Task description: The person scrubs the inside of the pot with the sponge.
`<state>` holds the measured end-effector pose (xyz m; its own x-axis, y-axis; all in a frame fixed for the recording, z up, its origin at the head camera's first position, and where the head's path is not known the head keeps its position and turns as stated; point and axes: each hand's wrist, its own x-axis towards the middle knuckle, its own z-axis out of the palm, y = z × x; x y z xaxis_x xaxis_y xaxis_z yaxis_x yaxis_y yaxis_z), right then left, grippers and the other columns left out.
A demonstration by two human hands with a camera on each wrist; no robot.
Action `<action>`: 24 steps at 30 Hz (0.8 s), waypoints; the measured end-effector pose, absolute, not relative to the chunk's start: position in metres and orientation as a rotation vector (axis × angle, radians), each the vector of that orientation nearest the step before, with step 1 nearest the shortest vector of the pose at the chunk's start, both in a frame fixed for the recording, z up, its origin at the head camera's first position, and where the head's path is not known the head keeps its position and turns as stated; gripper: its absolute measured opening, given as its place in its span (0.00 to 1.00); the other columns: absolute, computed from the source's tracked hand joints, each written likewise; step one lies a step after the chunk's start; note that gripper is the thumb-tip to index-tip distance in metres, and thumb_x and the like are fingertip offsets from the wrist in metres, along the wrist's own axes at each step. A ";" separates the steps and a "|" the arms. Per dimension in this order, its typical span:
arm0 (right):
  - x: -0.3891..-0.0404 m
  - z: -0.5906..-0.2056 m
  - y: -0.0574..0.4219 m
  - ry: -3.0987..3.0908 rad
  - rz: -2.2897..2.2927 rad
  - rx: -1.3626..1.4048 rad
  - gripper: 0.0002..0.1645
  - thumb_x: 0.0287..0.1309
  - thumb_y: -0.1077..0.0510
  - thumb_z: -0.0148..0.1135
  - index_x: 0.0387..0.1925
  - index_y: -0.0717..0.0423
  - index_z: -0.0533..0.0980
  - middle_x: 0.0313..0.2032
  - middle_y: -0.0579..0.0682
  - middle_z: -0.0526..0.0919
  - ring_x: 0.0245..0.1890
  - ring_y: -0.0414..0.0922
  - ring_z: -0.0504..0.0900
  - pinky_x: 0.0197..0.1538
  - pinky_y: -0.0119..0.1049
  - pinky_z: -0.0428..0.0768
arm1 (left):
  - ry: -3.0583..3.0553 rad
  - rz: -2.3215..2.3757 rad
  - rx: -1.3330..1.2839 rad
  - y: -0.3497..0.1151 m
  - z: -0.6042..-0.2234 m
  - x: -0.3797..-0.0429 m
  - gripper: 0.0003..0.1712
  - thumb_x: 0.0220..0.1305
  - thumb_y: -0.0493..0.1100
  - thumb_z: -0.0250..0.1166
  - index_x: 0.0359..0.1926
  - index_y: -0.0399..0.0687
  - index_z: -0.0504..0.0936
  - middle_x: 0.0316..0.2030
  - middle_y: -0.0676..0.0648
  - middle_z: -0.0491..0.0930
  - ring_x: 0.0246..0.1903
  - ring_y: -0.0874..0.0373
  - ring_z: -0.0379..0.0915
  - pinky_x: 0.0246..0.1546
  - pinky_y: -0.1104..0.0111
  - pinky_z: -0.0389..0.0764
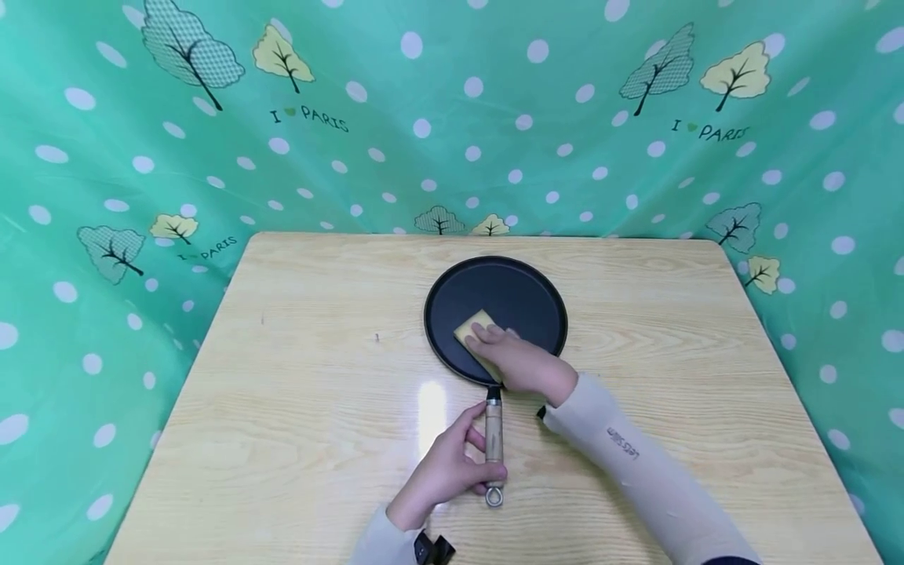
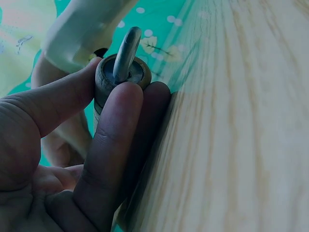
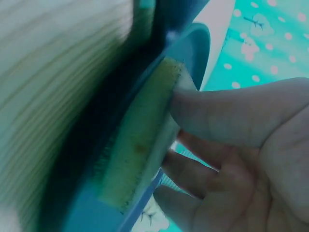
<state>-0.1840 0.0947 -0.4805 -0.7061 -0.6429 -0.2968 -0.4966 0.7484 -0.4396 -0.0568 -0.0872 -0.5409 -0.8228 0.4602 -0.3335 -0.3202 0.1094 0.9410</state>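
A flat black frying pan (image 1: pixel 508 294) lies on the table, its light wooden handle (image 1: pixel 493 439) pointing toward me. My left hand (image 1: pixel 452 463) grips that handle near its metal hanging ring (image 1: pixel 493 496). Seen in the left wrist view, the thumb and fingers (image 2: pixel 113 140) surround the handle end just beside the ring. My right hand (image 1: pixel 512 357) holds a yellowish sponge (image 1: pixel 475 323) against the pan's lower left inside surface. From the right wrist view, the thumb (image 3: pixel 217 113) lies along the sponge's upper edge, with bent fingers below. The hand hides part of the sponge.
A light wood-grain table (image 1: pixel 297 353) carries the pan. Green polka-dot cloth (image 1: pixel 452 118) with printed trees hangs behind it and along both sides. My right sleeve (image 1: pixel 636 463) crosses the table's right front. A small black device (image 1: pixel 434 549) sits at my left wrist.
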 end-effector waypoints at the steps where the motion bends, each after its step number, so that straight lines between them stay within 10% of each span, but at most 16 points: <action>1: -0.184 -0.480 0.090 2.504 -0.448 -0.868 0.46 0.65 0.82 0.54 0.81 0.59 0.60 0.82 0.60 0.52 0.81 0.63 0.50 0.82 0.61 0.55 | 1.822 1.776 0.136 -0.087 -0.542 -0.056 0.57 0.59 0.34 0.79 0.82 0.44 0.56 0.44 0.41 0.73 0.19 0.58 0.79 0.24 0.65 0.91; 24: -0.249 -0.484 0.036 2.451 -0.263 -0.756 0.46 0.75 0.73 0.49 0.85 0.51 0.45 0.84 0.57 0.37 0.83 0.57 0.36 0.84 0.59 0.48 | 1.826 1.784 0.137 -0.087 -0.544 -0.056 0.56 0.59 0.34 0.79 0.82 0.44 0.57 0.43 0.41 0.74 0.19 0.57 0.81 0.24 0.65 0.91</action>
